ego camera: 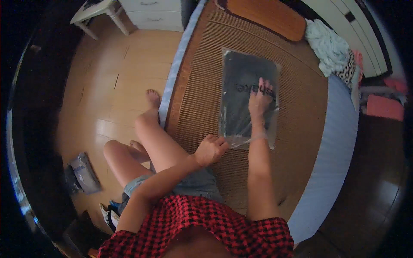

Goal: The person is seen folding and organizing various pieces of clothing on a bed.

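A clear plastic bag [250,67] with a flat, dark folded item inside lies on the woven bed mat [200,96]. Dark lettering runs across the bag. My left hand [211,150] is closed on the near left corner of the bag's plastic and pulls it taut. My right hand [260,98] is inside the bag, with its fingers spread over the dark item; the film stretches around the right forearm. Whether those fingers grip the item cannot be told.
A brown mat or board [267,16] lies at the bed's far end. Pale crumpled cloth [329,46] is heaped at the right edge. Packaged items [85,174] rest on the wooden floor at the left, and a white drawer unit [155,14] stands beyond.
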Tool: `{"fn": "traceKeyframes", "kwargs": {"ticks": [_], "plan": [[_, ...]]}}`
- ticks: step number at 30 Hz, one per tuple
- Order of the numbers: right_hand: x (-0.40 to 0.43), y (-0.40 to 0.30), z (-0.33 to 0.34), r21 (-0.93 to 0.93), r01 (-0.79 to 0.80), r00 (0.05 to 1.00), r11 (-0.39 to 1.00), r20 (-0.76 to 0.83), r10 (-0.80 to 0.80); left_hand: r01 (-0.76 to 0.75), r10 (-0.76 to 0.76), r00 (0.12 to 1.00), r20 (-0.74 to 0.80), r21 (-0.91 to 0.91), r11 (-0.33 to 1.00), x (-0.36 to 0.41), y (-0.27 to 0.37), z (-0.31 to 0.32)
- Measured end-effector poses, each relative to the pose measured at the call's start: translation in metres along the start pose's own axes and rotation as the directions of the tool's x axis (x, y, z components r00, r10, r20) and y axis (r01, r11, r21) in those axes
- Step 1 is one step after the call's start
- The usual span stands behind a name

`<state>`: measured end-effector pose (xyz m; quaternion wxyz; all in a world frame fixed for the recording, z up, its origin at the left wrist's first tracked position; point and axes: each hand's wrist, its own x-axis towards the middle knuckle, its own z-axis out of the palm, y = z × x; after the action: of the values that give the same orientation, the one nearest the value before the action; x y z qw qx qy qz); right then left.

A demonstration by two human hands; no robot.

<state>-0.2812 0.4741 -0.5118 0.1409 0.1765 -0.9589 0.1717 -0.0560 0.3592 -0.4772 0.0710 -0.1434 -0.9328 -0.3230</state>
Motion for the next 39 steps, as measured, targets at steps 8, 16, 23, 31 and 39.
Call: {"fn": "traceKeyframes", "kwargs": {"ticks": [8, 16, 23, 31, 39], "plan": [[0.028, 0.012, 0.035, -0.391, -0.134, 0.988, 0.910, 0.019, 0.153, 0.177, -0.180, 0.980, 0.085, 0.046, 0.983, -0.011, -0.007, 0.019], [-0.007, 0.029, -0.013, -0.031, 0.317, 0.927, 0.948, 0.222, -0.302, 0.370, -0.367, 0.929, -0.046, 0.134, 0.920, -0.012, 0.004, 0.009], [-0.033, -0.029, 0.003, 0.439, 0.613, 0.618, 0.657, 0.252, -0.745, 0.685, -0.646, 0.714, -0.271, 0.078, 0.725, -0.058, 0.006, -0.026], [-0.081, -0.189, 0.020, 0.739, 0.538, 0.115, 0.406, 0.412, -0.904, 0.318, -0.841, -0.014, -0.541, -0.800, 0.509, -0.164, -0.015, -0.007], [-0.154, -0.320, 0.046, 0.814, 0.468, -0.248, 0.343, 0.494, -0.833, 0.929, -0.236, -0.368, -0.899, -0.365, -0.057, -0.358, 0.154, -0.028]]}}
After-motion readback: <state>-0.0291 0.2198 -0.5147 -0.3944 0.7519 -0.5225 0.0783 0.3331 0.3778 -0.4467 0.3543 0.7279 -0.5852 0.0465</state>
